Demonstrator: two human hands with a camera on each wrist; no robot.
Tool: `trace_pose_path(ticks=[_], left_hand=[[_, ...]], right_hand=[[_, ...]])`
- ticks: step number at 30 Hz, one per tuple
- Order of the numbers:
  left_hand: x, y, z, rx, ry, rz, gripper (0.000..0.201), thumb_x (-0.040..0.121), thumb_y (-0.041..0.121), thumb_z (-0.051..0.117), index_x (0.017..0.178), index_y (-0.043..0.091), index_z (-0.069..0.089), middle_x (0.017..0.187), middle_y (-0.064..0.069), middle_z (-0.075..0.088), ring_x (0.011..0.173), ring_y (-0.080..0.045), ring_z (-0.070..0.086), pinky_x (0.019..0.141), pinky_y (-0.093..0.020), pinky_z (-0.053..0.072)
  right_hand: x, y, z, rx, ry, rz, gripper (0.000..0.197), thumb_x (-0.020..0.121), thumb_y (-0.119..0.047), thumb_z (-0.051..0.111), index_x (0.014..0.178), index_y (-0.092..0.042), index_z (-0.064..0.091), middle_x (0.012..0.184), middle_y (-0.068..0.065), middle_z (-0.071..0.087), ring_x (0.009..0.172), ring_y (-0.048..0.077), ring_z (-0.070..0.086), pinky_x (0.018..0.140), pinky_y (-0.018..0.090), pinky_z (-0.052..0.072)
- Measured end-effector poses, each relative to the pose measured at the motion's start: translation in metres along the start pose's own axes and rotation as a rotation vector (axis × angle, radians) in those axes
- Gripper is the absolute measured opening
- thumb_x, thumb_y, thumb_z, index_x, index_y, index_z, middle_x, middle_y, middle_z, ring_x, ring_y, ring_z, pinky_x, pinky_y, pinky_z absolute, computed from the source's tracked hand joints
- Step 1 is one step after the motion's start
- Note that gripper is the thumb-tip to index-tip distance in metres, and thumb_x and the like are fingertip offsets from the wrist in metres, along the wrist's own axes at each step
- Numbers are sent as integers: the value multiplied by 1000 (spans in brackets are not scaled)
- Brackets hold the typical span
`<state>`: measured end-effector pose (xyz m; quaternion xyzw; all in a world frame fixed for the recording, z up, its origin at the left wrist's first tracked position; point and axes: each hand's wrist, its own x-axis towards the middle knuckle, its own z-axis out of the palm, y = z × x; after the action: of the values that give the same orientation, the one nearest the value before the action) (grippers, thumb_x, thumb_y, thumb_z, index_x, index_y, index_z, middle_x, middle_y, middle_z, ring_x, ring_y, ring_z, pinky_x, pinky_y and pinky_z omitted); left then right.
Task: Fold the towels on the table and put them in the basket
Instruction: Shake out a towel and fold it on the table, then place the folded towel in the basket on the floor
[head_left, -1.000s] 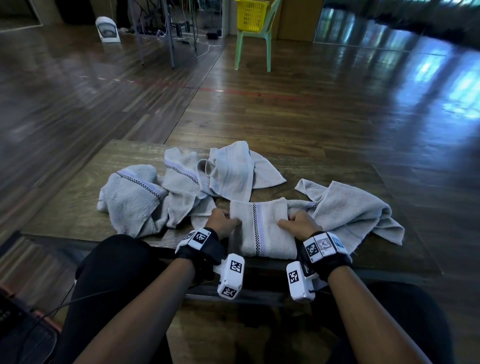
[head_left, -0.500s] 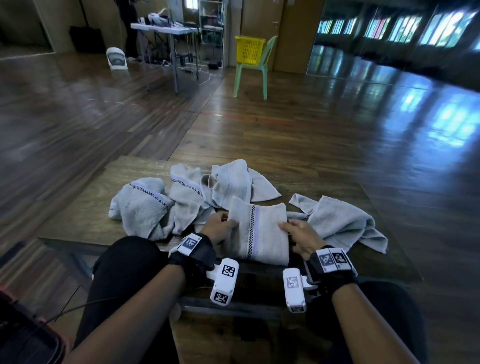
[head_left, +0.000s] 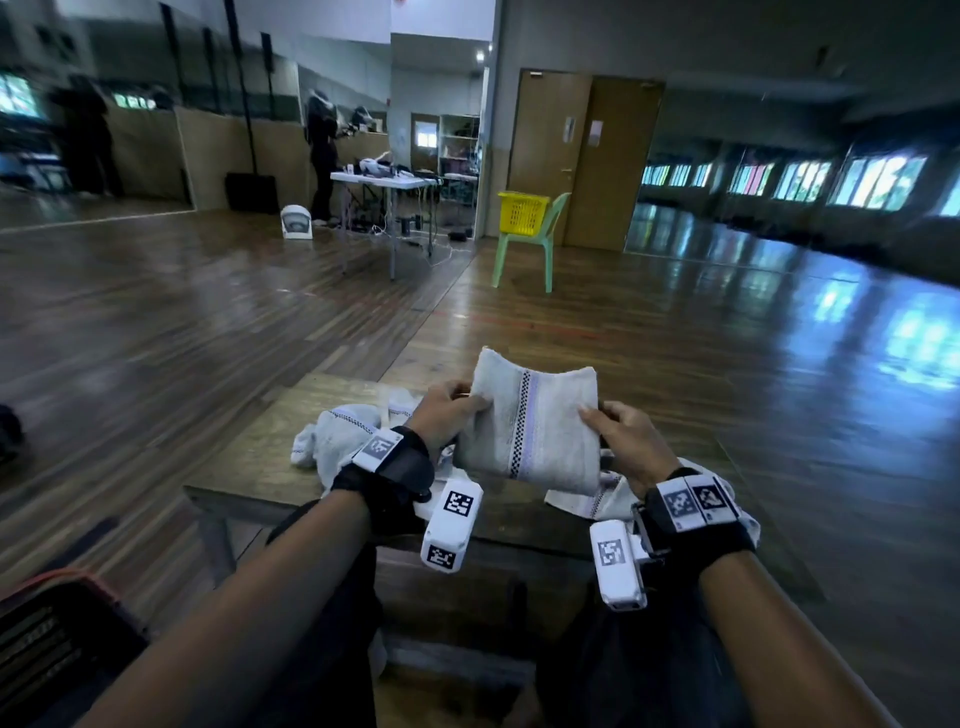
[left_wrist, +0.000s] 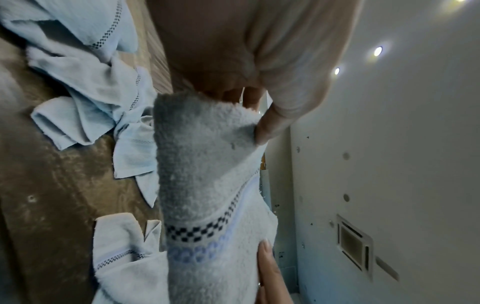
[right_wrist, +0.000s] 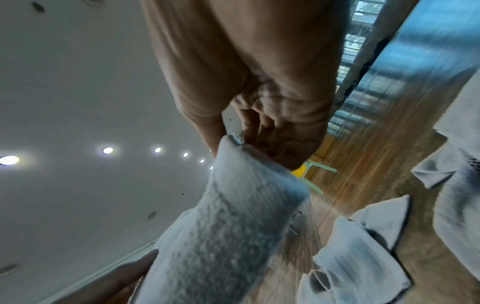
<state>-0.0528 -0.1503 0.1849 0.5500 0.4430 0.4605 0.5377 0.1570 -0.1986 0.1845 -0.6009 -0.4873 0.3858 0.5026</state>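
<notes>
A folded grey towel (head_left: 530, 426) with a checked stripe is held up off the wooden table (head_left: 249, 467), one hand at each side. My left hand (head_left: 447, 410) pinches its left edge, thumb on top of the cloth (left_wrist: 207, 164). My right hand (head_left: 618, 436) grips the right edge (right_wrist: 233, 226). Loose unfolded towels (head_left: 337, 436) lie crumpled on the table under and behind the held one, and more towels (left_wrist: 85, 82) show in the left wrist view. A yellow basket (head_left: 522, 212) stands on a green chair (head_left: 524, 244) far across the room.
A dark crate with a red rim (head_left: 52, 639) sits on the floor at my lower left. A white folding table (head_left: 384, 182) with gear and a standing person (head_left: 322, 156) are at the back. Bare wooden floor lies between the table and the chair.
Both hands have lifted the folded towel off the table and raised it. My head has tilted up, so the far room and the basket now show.
</notes>
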Motion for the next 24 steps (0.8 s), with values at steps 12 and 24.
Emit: trace_pose_path(ticks=[12,24], left_hand=[[-39,19,-65,-3,192,1,10,91,11,57,99,10,62,85,-2,61,73,-15,56,65,-28,45],[-98,34,-178,5,578,9,8,89,8,57,97,10,61,79,-3,60,68,-15,55,58,-24,44]], right_hand=[[13,-33,59,-66,-248,-90,32,94,-25,53,116,-1,57,105,11,64,80,18,61,60,30,51],[23,-64,205,29,-607,-138,23,94,-17,49,105,-2,62,91,9,61,75,17,57,59,29,47]])
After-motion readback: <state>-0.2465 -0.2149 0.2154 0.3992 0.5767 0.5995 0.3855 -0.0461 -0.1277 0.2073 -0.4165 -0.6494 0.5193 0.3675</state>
